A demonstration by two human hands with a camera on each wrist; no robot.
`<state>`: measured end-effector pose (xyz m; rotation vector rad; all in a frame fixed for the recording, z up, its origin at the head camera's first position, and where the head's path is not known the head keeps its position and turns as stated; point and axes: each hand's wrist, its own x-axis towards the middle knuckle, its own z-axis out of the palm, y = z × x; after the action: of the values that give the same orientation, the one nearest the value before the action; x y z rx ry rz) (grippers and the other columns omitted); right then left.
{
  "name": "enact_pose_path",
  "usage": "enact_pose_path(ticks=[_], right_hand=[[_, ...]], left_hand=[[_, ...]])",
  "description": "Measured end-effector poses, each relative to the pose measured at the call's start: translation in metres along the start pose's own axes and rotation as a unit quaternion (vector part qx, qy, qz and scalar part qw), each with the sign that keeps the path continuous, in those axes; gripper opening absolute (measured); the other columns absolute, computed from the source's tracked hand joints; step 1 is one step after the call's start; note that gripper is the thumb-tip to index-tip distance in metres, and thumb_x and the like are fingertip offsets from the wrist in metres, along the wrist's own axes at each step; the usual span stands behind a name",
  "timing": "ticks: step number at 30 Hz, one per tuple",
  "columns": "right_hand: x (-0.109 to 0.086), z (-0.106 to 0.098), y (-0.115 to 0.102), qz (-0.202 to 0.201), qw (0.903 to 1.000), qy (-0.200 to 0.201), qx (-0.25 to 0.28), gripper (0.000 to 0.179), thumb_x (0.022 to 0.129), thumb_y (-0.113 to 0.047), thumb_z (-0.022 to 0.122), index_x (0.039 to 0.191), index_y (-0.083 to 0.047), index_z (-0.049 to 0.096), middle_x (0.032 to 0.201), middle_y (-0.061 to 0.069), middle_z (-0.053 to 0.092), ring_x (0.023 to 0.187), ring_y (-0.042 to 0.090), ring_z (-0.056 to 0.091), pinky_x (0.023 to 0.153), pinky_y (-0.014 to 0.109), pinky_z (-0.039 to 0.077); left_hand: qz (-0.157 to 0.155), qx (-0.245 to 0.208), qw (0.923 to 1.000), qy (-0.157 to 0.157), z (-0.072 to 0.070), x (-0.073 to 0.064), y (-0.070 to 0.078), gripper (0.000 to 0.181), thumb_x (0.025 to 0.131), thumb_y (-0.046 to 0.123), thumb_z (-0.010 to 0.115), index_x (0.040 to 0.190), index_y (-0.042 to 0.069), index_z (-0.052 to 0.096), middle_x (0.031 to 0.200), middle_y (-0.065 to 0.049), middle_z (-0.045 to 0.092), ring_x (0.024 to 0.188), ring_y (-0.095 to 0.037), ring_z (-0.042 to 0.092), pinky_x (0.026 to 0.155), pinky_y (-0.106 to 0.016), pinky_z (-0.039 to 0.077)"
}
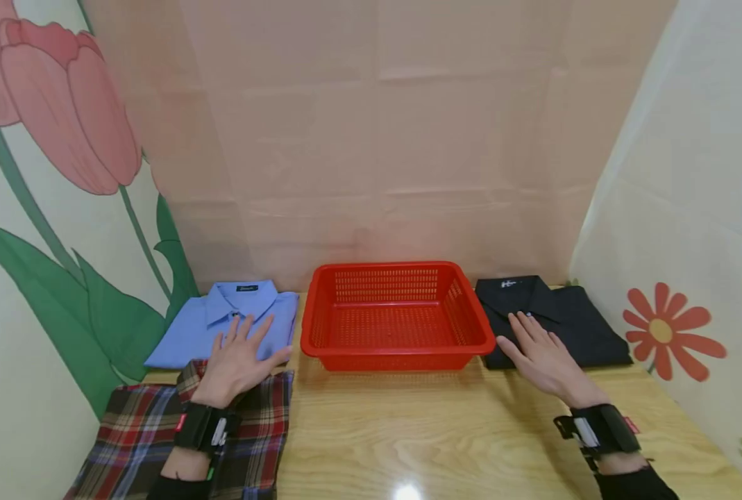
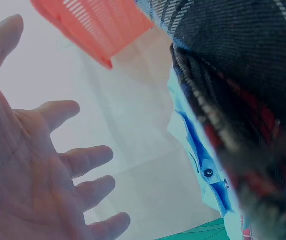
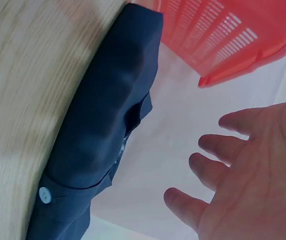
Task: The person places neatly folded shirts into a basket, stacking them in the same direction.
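My left hand [image 1: 236,362], fingers spread and palm down, hovers over the plaid shirt [image 1: 139,434] and the near part of the folded blue shirt [image 1: 183,340]. Above the folded black shirt's [image 1: 586,326] near left side is my right hand [image 1: 544,355], its fingers straight. Both wrist views show the palms with nothing in them, apart from the cloth. A white button shows on the black shirt [image 3: 97,125] in the right wrist view. Between the two folded shirts stands a red plastic basket [image 1: 395,362] with nothing inside.
Everything lies on a light wooden table [image 1: 371,430]. A pinkish sheet [image 1: 371,139] hangs behind the basket. Flower-printed white sheets flank the table, with a tulip [image 1: 71,111] at left and a red daisy [image 1: 661,330] at right.
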<state>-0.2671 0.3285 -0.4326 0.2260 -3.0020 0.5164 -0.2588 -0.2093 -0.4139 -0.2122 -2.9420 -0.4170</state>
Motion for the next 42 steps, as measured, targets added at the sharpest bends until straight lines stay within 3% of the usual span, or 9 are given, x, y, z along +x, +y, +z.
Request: enact_pose_path(ticks=[8, 12, 16, 22, 30, 35, 38, 42], right_hand=[[0.001, -0.002, -0.009, -0.019, 0.9996, 0.018, -0.005, 0.080, 0.102, -0.058, 0.029, 0.154, 0.003, 0.021, 0.159, 0.028, 0.019, 0.146, 0.050, 0.013, 0.111, 0.072, 0.010], [0.001, -0.002, -0.014, -0.034, 0.9983, 0.047, -0.005, 0.076, 0.102, -0.055, 0.033, 0.152, 0.003, 0.028, 0.156, 0.028, 0.027, 0.143, 0.050, 0.022, 0.110, 0.072, 0.019], [0.003, 0.003, -0.021, -0.059, 0.9938, 0.094, -0.007, 0.068, 0.102, -0.049, 0.042, 0.148, 0.001, 0.039, 0.151, 0.026, 0.039, 0.140, 0.047, 0.032, 0.107, 0.069, 0.030], [0.008, 0.013, -0.037, -0.092, 0.9856, 0.140, -0.026, 0.057, 0.100, -0.038, 0.052, 0.143, 0.000, 0.048, 0.146, 0.025, 0.047, 0.135, 0.045, 0.042, 0.105, 0.065, 0.037], [0.010, 0.027, -0.069, -0.129, 0.9816, 0.132, -0.048, 0.058, 0.098, -0.039, 0.056, 0.143, -0.002, 0.050, 0.148, 0.021, 0.046, 0.137, 0.040, 0.040, 0.114, 0.061, 0.028], [0.010, 0.035, -0.094, -0.153, 0.9801, 0.122, -0.034, 0.060, 0.098, -0.044, 0.054, 0.144, -0.006, 0.049, 0.147, 0.019, 0.048, 0.136, 0.038, 0.044, 0.114, 0.058, 0.031], [0.010, 0.041, -0.110, -0.181, 0.9744, 0.130, -0.024, 0.058, 0.097, -0.042, 0.057, 0.143, -0.007, 0.051, 0.145, 0.017, 0.051, 0.135, 0.034, 0.047, 0.115, 0.054, 0.032], [0.010, 0.050, -0.130, -0.240, 0.9581, 0.154, -0.023, 0.057, 0.094, -0.039, 0.063, 0.141, -0.007, 0.054, 0.143, 0.015, 0.054, 0.133, 0.031, 0.050, 0.114, 0.052, 0.034]], left_hand=[[0.005, 0.005, 0.9999, 0.010, -0.002, 0.000, 0.002, 0.089, 0.087, 0.074, 0.048, 0.155, 0.018, 0.031, 0.157, -0.026, 0.026, 0.145, -0.050, 0.016, 0.110, -0.074, 0.012], [0.006, 0.006, 1.0000, 0.002, -0.004, -0.002, 0.003, 0.092, 0.086, 0.079, 0.042, 0.156, 0.020, 0.029, 0.157, -0.025, 0.030, 0.144, -0.049, 0.022, 0.110, -0.074, 0.015], [0.009, 0.006, 0.9999, 0.001, -0.006, -0.005, 0.001, 0.092, 0.086, 0.080, 0.040, 0.155, 0.021, 0.031, 0.151, -0.024, 0.039, 0.140, -0.047, 0.033, 0.107, -0.073, 0.024], [0.009, 0.011, 0.9999, 0.010, -0.008, -0.008, -0.002, 0.090, 0.087, 0.078, 0.042, 0.153, 0.017, 0.036, 0.141, -0.026, 0.050, 0.128, -0.046, 0.047, 0.097, -0.068, 0.039], [-0.002, 0.003, 0.9998, 0.020, -0.008, -0.014, -0.016, 0.087, 0.089, 0.075, 0.042, 0.147, 0.010, 0.045, 0.135, -0.024, 0.057, 0.118, -0.044, 0.056, 0.092, -0.064, 0.044], [-0.016, 0.000, 0.9998, 0.011, -0.011, -0.019, -0.027, 0.090, 0.089, 0.077, 0.039, 0.144, 0.006, 0.048, 0.131, -0.025, 0.060, 0.111, -0.042, 0.061, 0.083, -0.058, 0.051], [-0.030, 0.000, 0.9995, -0.002, -0.013, -0.022, -0.033, 0.094, 0.089, 0.078, 0.036, 0.144, 0.003, 0.047, 0.128, -0.025, 0.061, 0.106, -0.041, 0.063, 0.078, -0.056, 0.053], [-0.041, 0.006, 0.9992, -0.001, -0.016, -0.028, -0.043, 0.096, 0.090, 0.076, 0.036, 0.143, -0.003, 0.044, 0.123, -0.029, 0.061, 0.101, -0.042, 0.064, 0.077, -0.057, 0.052]])
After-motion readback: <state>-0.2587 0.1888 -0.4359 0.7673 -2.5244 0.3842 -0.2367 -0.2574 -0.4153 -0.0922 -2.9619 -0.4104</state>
